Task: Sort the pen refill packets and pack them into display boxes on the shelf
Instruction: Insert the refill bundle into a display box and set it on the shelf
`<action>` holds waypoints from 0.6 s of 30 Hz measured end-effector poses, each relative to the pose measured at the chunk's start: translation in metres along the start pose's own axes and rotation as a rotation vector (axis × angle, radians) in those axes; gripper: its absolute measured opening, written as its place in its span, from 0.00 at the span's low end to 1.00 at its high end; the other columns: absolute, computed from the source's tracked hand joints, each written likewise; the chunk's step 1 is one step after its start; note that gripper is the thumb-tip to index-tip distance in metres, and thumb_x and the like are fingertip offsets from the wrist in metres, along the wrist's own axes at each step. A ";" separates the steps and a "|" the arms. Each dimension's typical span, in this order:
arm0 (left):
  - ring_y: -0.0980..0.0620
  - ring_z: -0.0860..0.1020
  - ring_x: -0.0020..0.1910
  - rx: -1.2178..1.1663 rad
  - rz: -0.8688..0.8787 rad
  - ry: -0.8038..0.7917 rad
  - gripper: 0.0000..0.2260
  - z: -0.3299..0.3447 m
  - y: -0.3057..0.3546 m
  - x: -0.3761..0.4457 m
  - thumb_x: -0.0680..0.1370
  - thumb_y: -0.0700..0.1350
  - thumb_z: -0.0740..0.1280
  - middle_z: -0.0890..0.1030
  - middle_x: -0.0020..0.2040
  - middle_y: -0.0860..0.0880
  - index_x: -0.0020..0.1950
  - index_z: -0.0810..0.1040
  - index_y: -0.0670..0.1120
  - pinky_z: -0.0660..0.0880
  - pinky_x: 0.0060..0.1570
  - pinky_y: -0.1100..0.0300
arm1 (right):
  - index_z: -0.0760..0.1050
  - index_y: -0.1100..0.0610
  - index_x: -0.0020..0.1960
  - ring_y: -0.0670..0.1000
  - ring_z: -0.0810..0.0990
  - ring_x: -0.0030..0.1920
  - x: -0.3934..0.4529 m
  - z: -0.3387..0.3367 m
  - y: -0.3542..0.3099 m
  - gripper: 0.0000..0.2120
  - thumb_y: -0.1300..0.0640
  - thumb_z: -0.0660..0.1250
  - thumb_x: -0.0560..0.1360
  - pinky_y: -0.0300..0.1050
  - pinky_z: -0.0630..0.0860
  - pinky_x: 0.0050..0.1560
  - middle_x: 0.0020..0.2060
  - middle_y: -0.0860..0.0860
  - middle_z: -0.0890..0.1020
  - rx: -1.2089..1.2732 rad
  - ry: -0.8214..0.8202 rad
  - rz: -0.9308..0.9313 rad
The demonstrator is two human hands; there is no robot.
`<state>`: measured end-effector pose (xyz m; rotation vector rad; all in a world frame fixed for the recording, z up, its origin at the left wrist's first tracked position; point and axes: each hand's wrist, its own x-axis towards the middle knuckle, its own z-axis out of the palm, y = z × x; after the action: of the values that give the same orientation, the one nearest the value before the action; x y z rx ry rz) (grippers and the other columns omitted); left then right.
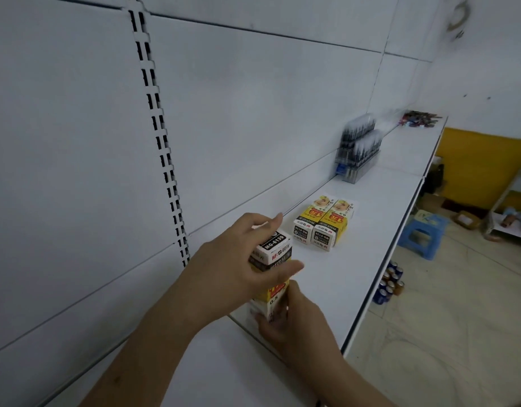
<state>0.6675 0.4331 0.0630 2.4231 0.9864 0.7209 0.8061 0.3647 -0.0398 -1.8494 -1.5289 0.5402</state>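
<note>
White shelf (370,218), hands (247,259) gripping box (275,254)

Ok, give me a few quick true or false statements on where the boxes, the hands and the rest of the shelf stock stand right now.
1. Both hands hold one yellow and white box. True: the left hand grips its far end and the right hand its near end.
2. Three boxes lie side by side farther along the shelf. False: there are two boxes lying flat.
3. A clear display case of dark pens stands against the back panel beyond them. True.
4. The blue stool sits on the shelf. False: it stands on the floor, beside the shelf.
5. The held box is open, with refills showing. False: no opening or refills are visible.
</note>
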 end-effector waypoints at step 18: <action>0.62 0.77 0.55 -0.240 -0.329 0.266 0.30 0.034 -0.016 0.023 0.70 0.61 0.69 0.74 0.60 0.59 0.71 0.67 0.58 0.74 0.49 0.72 | 0.72 0.45 0.65 0.37 0.75 0.59 0.091 -0.122 0.067 0.27 0.56 0.77 0.70 0.34 0.79 0.52 0.59 0.41 0.76 0.136 0.156 -0.344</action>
<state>0.6943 0.4538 0.0345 1.9317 1.2807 0.9916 0.9566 0.4189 0.0058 -1.4489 -1.6150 0.3213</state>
